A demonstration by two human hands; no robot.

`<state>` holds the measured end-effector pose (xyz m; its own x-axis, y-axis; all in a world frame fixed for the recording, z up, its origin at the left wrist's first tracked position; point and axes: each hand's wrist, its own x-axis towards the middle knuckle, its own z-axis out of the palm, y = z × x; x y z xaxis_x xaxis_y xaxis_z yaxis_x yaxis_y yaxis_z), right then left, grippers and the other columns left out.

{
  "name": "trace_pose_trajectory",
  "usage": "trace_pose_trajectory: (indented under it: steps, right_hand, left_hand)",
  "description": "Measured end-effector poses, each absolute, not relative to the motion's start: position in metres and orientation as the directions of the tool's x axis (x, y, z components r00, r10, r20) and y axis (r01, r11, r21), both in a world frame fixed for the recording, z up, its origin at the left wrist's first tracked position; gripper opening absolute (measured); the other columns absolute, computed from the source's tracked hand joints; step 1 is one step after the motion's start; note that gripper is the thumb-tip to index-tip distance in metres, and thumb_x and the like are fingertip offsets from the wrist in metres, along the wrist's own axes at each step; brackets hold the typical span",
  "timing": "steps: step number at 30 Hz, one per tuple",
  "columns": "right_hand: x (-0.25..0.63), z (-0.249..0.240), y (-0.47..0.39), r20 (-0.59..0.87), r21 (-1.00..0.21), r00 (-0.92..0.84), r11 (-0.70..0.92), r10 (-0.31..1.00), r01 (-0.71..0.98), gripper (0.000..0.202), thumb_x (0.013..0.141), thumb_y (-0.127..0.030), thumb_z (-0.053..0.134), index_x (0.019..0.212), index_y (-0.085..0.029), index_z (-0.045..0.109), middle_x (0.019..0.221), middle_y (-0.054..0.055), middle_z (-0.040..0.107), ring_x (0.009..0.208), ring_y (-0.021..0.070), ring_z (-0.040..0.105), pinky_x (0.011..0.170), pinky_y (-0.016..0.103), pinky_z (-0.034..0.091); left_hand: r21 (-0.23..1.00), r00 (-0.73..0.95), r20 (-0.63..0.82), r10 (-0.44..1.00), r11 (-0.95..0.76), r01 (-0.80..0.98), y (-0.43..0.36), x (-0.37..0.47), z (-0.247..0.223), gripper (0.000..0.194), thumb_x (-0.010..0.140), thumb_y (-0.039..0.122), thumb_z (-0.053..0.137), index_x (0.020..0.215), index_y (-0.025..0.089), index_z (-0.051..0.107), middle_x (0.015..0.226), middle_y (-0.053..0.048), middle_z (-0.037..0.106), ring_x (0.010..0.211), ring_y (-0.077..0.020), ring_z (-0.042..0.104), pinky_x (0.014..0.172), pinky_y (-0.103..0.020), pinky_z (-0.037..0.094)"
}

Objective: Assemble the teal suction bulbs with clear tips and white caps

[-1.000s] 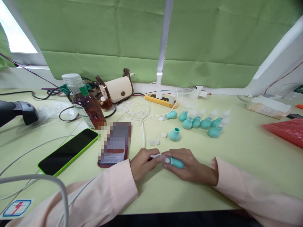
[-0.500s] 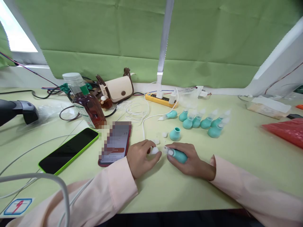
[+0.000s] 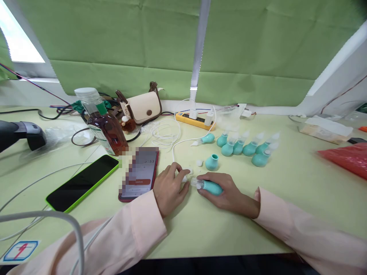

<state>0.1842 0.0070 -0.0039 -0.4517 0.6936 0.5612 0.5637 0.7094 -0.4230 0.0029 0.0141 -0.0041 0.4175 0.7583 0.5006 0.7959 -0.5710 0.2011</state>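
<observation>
Matte grn table (image 3: pixel 246 236): R hand (image 3: pixel 226 193) w/ rubbery-looking bulb (image 3: pixel 212 187).

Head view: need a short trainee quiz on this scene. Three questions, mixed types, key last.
1. True or false: the teal bulb in the right hand has its clear end toward the left hand.
2. The cream bag is where relative to the yellow power strip? A) left B) right C) on top
3. Fill in: the phone nearest the left hand has a ____ edge.
Key: 1 true; 2 A; 3 red
</observation>
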Motion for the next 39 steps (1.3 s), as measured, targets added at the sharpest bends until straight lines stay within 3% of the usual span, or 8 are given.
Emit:
trace_pose_trajectory:
  steps: [5, 9, 12, 17, 23, 29, 33, 39]
  right_hand:
    - [0.183, -0.009, 0.007, 0.609, -0.427, -0.396, 0.705, 0.687, 0.566, 0.023, 0.071, -0.025, 0.057, 0.093, -0.019, 0.052, 0.081, 0.004, 0.063, 0.074, 0.0156, 0.060, 0.066, 0.028, 0.048]
    - [0.180, -0.015, 0.002, 0.544, -0.548, -0.299, 0.602, 0.784, 0.581, 0.034, 0.072, -0.024, 0.055, 0.103, -0.019, 0.042, 0.085, 0.004, 0.059, 0.078, 0.0158, 0.057, 0.068, 0.029, 0.048]
    - [0.178, -0.017, -0.003, 0.467, -0.607, -0.293, 0.543, 0.834, 0.579, 0.039, 0.075, -0.024, 0.051, 0.109, -0.019, 0.033, 0.093, 0.007, 0.054, 0.085, 0.0175, 0.054, 0.073, 0.032, 0.047]
    - [0.175, -0.007, -0.013, 0.414, -0.585, -0.435, 0.600, 0.799, 0.546, 0.035, 0.079, -0.021, 0.044, 0.111, -0.020, 0.030, 0.102, 0.009, 0.047, 0.092, 0.0181, 0.049, 0.078, 0.034, 0.045]
    - [0.175, -0.007, -0.014, 0.492, -0.509, -0.467, 0.678, 0.735, 0.531, 0.038, 0.081, -0.017, 0.039, 0.115, -0.020, 0.024, 0.108, 0.011, 0.042, 0.102, 0.0206, 0.043, 0.085, 0.038, 0.042]
    - [0.173, -0.012, -0.016, 0.506, -0.482, -0.465, 0.686, 0.726, 0.546, 0.043, 0.080, -0.016, 0.040, 0.118, -0.019, 0.021, 0.109, 0.012, 0.038, 0.105, 0.0221, 0.039, 0.087, 0.040, 0.040]
    - [0.171, -0.010, -0.018, 0.510, -0.471, -0.471, 0.692, 0.719, 0.547, 0.044, 0.080, -0.014, 0.038, 0.119, -0.017, 0.018, 0.109, 0.013, 0.036, 0.106, 0.0228, 0.037, 0.086, 0.041, 0.040]
    - [0.169, -0.014, -0.018, 0.512, -0.460, -0.468, 0.690, 0.720, 0.559, 0.050, 0.080, -0.014, 0.040, 0.122, -0.018, 0.014, 0.111, 0.014, 0.031, 0.109, 0.0240, 0.033, 0.088, 0.043, 0.038]
  left_hand:
    - [0.386, 0.413, 0.535, 0.737, -0.648, 0.657, 0.006, 0.004, 0.005, 0.017, 0.073, 0.031, 0.049, 0.080, 0.016, 0.051, 0.073, -0.004, 0.053, 0.067, -0.0159, 0.051, 0.058, -0.027, 0.041]
    - [0.504, 0.389, 0.472, 0.791, -0.604, 0.617, 0.003, 0.005, 0.005, 0.026, 0.071, 0.042, 0.053, 0.066, 0.016, 0.049, 0.062, -0.001, 0.053, 0.057, -0.0129, 0.048, 0.052, -0.024, 0.039]
    - [0.521, 0.425, 0.502, 0.753, -0.656, 0.546, 0.003, 0.006, 0.004, 0.024, 0.073, 0.037, 0.054, 0.064, 0.015, 0.053, 0.058, -0.001, 0.055, 0.056, -0.0123, 0.048, 0.052, -0.023, 0.039]
    - [0.593, 0.394, 0.533, 0.749, -0.662, 0.458, 0.002, 0.008, 0.002, 0.018, 0.075, 0.028, 0.054, 0.064, 0.015, 0.056, 0.057, -0.001, 0.056, 0.055, -0.0112, 0.050, 0.052, -0.022, 0.040]
    - [0.647, 0.418, 0.503, 0.757, -0.650, 0.399, 0.000, 0.006, 0.000, 0.014, 0.080, 0.022, 0.046, 0.075, 0.014, 0.057, 0.064, -0.002, 0.057, 0.060, -0.0112, 0.052, 0.057, -0.022, 0.041]
    - [0.575, 0.423, 0.523, 0.740, -0.673, 0.466, -0.002, 0.006, -0.002, 0.020, 0.083, 0.020, 0.040, 0.074, 0.014, 0.056, 0.060, -0.003, 0.055, 0.058, -0.0122, 0.049, 0.054, -0.023, 0.039]
    - [0.617, 0.334, 0.512, 0.791, -0.609, 0.497, -0.004, 0.008, 0.000, 0.016, 0.080, 0.022, 0.044, 0.073, 0.015, 0.056, 0.060, -0.001, 0.057, 0.054, -0.0107, 0.048, 0.052, -0.022, 0.040]
    - [0.725, 0.191, 0.533, 0.824, -0.561, 0.400, -0.006, 0.010, 0.002, 0.009, 0.076, 0.020, 0.052, 0.075, 0.015, 0.059, 0.061, -0.001, 0.060, 0.050, -0.0092, 0.049, 0.051, -0.021, 0.042]
